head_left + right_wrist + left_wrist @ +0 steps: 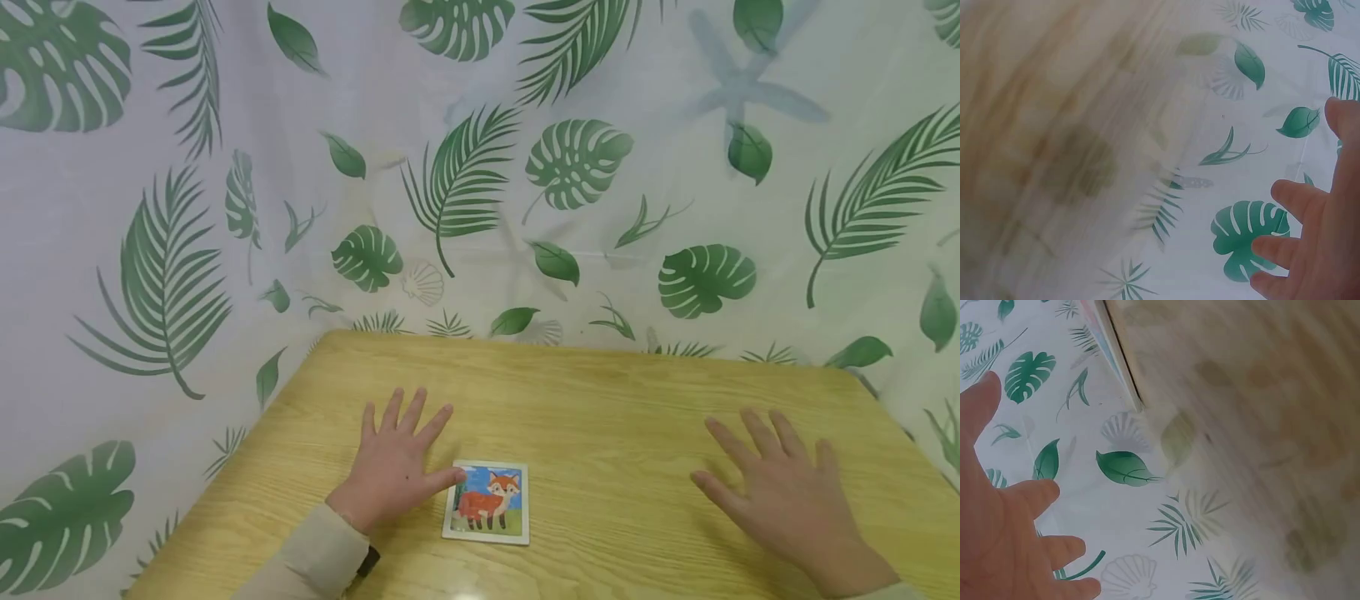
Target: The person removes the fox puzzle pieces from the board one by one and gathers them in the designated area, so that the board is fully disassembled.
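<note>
A square picture puzzle [491, 502] with a pale frame lies flat on the wooden table, showing an orange fox on grass under blue sky. Just left of it is my left hand [393, 471], palm down with fingers spread; its thumb tip overlaps the puzzle's upper left edge in the head view. In the left wrist view the puzzle's edge [1116, 359] shows at the top, beyond the spread fingers. Far to the right, my right hand [787, 492] is spread over the table, apart from the puzzle and holding nothing.
The wooden table [600, 417] reaches back to a white curtain [480, 283] printed with green leaves and shells, which also runs along the left side. A dark band [367, 562] shows at the left cuff.
</note>
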Action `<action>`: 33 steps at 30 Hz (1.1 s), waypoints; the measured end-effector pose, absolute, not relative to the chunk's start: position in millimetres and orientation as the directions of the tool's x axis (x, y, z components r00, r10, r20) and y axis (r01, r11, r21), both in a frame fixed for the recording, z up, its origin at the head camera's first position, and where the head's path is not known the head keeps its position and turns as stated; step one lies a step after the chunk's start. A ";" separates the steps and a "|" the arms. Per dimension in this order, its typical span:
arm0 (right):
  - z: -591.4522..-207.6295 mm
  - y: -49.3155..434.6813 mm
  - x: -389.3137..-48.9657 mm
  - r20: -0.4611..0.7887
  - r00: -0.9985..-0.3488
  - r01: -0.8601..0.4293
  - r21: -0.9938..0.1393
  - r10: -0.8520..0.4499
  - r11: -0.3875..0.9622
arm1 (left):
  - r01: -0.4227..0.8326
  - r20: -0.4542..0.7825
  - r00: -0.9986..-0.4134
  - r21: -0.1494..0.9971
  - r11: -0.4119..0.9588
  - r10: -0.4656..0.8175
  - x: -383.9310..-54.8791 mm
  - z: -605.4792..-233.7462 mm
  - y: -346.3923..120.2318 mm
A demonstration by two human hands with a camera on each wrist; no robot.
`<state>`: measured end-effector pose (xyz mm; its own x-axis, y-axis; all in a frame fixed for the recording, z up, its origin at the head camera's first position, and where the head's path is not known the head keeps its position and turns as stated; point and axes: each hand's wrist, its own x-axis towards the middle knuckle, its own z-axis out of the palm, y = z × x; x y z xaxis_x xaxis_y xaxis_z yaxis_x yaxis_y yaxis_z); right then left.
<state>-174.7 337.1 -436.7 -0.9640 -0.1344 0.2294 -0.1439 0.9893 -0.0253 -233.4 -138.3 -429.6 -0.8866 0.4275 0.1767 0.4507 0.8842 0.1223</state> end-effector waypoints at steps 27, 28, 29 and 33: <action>-440.2 228.2 -178.4 0.202 -0.922 -0.386 -0.473 -0.329 0.792 | 0.395 -0.064 -0.785 0.715 0.577 0.616 -232.9 -460.0 -129.7; -440.4 222.9 -179.3 0.176 -0.925 -0.379 -0.507 -0.338 0.774 | 0.402 -0.063 -0.783 0.709 0.580 0.619 -232.4 -461.0 -129.1; -440.5 217.5 -180.2 0.150 -0.927 -0.369 -0.538 -0.345 0.758 | 0.408 -0.061 -0.780 0.704 0.581 0.622 -232.1 -461.9 -128.5; -442.0 198.4 -186.5 0.097 -0.922 -0.353 -0.610 -0.376 0.709 | 0.431 -0.068 -0.767 0.681 0.592 0.638 -231.1 -463.0 -126.8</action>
